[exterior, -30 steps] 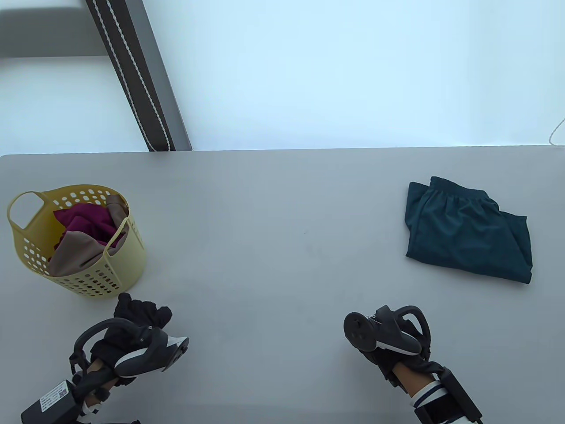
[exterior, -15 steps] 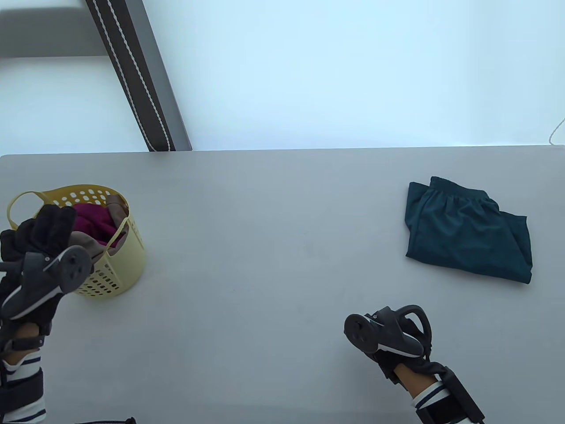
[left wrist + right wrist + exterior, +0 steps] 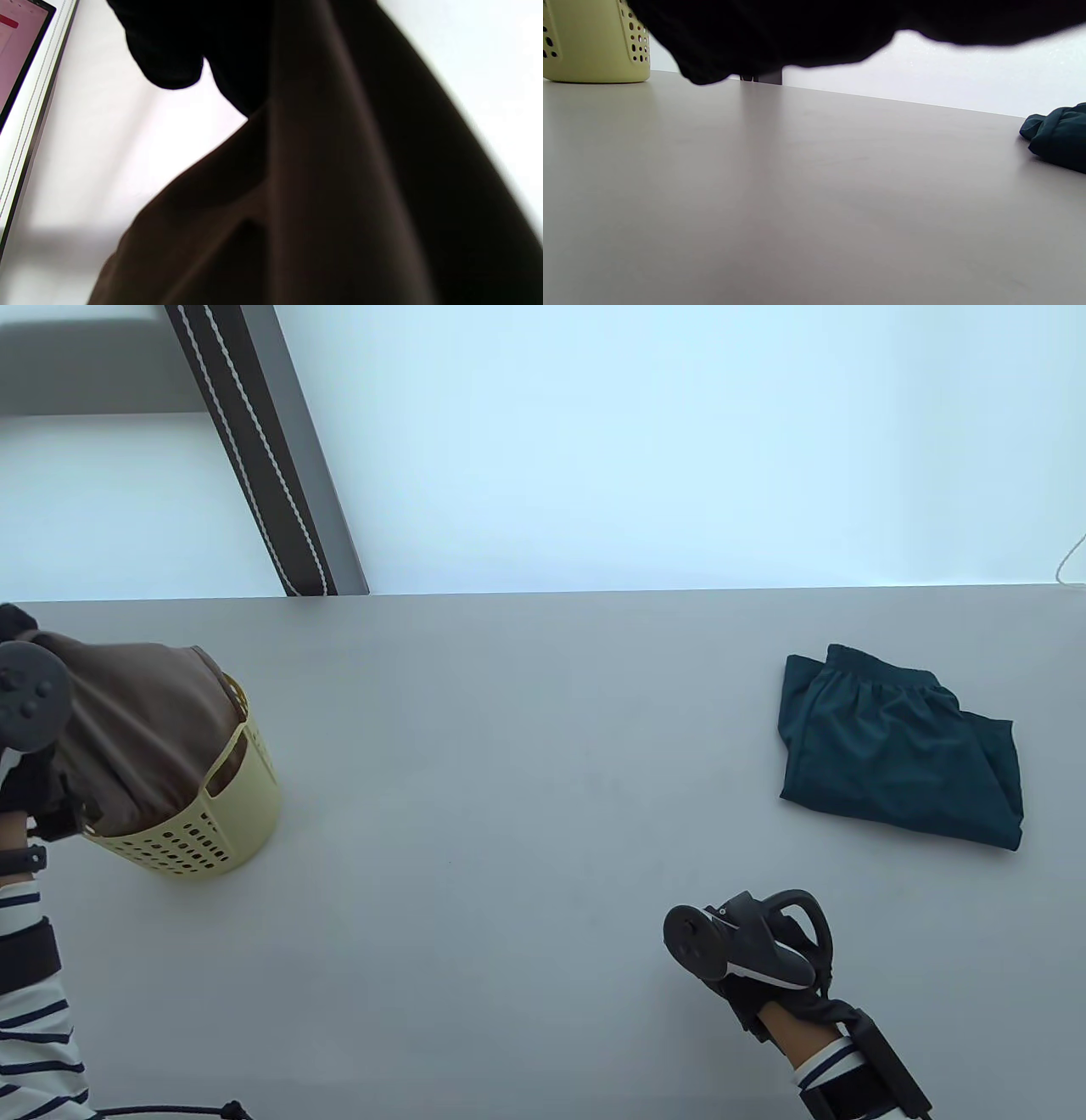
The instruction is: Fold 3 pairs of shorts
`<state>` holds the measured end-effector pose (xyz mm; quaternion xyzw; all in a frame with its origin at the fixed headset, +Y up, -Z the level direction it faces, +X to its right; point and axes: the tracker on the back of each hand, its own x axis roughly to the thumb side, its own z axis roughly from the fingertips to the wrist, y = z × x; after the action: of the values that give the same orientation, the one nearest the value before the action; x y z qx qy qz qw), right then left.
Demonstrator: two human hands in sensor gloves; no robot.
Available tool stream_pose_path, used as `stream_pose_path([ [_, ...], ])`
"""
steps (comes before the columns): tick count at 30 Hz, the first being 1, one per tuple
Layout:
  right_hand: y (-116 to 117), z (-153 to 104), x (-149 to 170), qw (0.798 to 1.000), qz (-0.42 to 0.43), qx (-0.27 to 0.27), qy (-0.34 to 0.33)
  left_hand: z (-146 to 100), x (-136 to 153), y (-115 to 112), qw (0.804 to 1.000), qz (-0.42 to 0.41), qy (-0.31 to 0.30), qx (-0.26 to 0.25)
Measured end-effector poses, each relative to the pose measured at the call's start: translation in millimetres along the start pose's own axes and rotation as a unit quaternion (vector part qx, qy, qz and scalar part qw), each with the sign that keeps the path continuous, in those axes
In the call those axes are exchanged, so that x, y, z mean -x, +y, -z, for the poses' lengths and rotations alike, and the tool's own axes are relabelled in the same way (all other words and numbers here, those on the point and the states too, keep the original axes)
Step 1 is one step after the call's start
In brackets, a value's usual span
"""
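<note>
1. Fingers of the left hand (image 3: 24,746) were hard to make out in the table view, where the tracker and the cloth hid them; the left wrist view showed dark gloved fingers (image 3: 220,46) at the top, closed on a gathered fold of the brown shorts (image 3: 136,729).
2. Brown shorts hung from that hand as a draped mass over the yellow basket (image 3: 216,823), their lower part inside it and covering nearly all of its mouth.
3. Whatever else lay in the basket was hidden under the brown cloth.
4. The basket stood upright on the grey bench (image 3: 526,814), at its left side.
5. The right hand (image 3: 755,959) lay low over the bench near the front edge, well apart from the basket and from the cloth, and held nothing.
6. Its fingers (image 3: 780,34) showed only as a dark shape along the top of the right wrist view, so whether they were straight or curled could not be told.
7. The teal shorts (image 3: 899,751) lay folded flat on the bench at the right, beyond the right hand and not touched by it.
</note>
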<state>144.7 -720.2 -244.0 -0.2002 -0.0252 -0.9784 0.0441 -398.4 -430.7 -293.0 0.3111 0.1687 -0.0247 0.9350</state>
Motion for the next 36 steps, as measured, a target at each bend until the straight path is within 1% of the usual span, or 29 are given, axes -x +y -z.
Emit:
stream_pose_path([
  [2,-1,0,0,1.000,0.000,0.002,0.001,8,-7,37,0.997,-0.049,0.006,-0.060],
  [3,-1,0,1,1.000,0.000,0.003,0.001,9,-10,49,0.995,-0.066,0.005,-0.079],
  [4,-2,0,1,1.000,0.000,0.006,0.002,9,-15,70,0.989,-0.099,-0.002,-0.113],
  [6,-3,0,2,1.000,0.001,0.008,0.002,7,-24,100,0.977,-0.146,-0.018,-0.154],
  [7,-4,-1,3,1.000,0.001,0.010,0.004,4,-30,119,0.968,-0.173,-0.029,-0.179],
  [8,-4,-1,4,1.000,0.002,0.011,0.004,2,-33,129,0.963,-0.186,-0.034,-0.193],
  [10,-5,-1,5,1.000,0.004,0.013,0.006,-2,-43,159,0.946,-0.210,-0.047,-0.241],
  [11,-5,-1,5,1.000,0.004,0.014,0.006,-2,-45,167,0.942,-0.214,-0.048,-0.255],
  [13,-6,-1,6,1.000,0.003,0.016,0.008,-1,-52,191,0.928,-0.232,-0.045,-0.289],
  [14,-6,-1,6,1.000,0.003,0.018,0.009,0,-54,198,0.925,-0.235,-0.044,-0.296],
  [16,-8,-1,6,1.000,0.001,0.025,0.013,2,-61,214,0.918,-0.254,-0.042,-0.302],
  [19,-11,-1,8,0.999,-0.001,0.038,0.025,3,-75,226,0.906,-0.296,-0.052,-0.300],
  [21,-12,-1,10,0.999,-0.003,0.042,0.034,5,-88,223,0.908,-0.305,-0.059,-0.282],
  [23,-12,-2,12,0.998,-0.005,0.041,0.041,8,-103,212,0.915,-0.304,-0.067,-0.258],
  [26,-12,-2,13,0.998,-0.006,0.037,0.048,14,-131,180,0.935,-0.280,-0.084,-0.202],
  [28,-13,-2,14,0.998,-0.005,0.037,0.050,19,-153,152,0.954,-0.240,-0.116,-0.138],
  [29,-13,-2,14,0.998,-0.005,0.037,0.050,19,-161,139,0.958,-0.228,-0.123,-0.118],
  [31,-13,-2,14,0.998,-0.004,0.037,0.052,17,-180,110,0.965,-0.189,-0.163,-0.083],
  [32,-13,-2,14,0.998,-0.004,0.037,0.052,15,-187,101,0.966,-0.173,-0.177,-0.073],
  [33,-12,-2,14,0.998,-0.004,0.037,0.052,11,-195,90,0.966,-0.149,-0.205,-0.058],
  [34,-12,-2,14,0.998,-0.004,0.037,0.052,3,-207,75,0.962,-0.122,-0.242,-0.040],
  [35,-12,-2,14,0.998,-0.004,0.036,0.052,-4,-215,65,0.956,-0.102,-0.273,-0.028],
  [36,-12,-2,13,0.998,-0.004,0.036,0.051,-16,-225,54,0.948,-0.077,-0.309,-0.020],
])
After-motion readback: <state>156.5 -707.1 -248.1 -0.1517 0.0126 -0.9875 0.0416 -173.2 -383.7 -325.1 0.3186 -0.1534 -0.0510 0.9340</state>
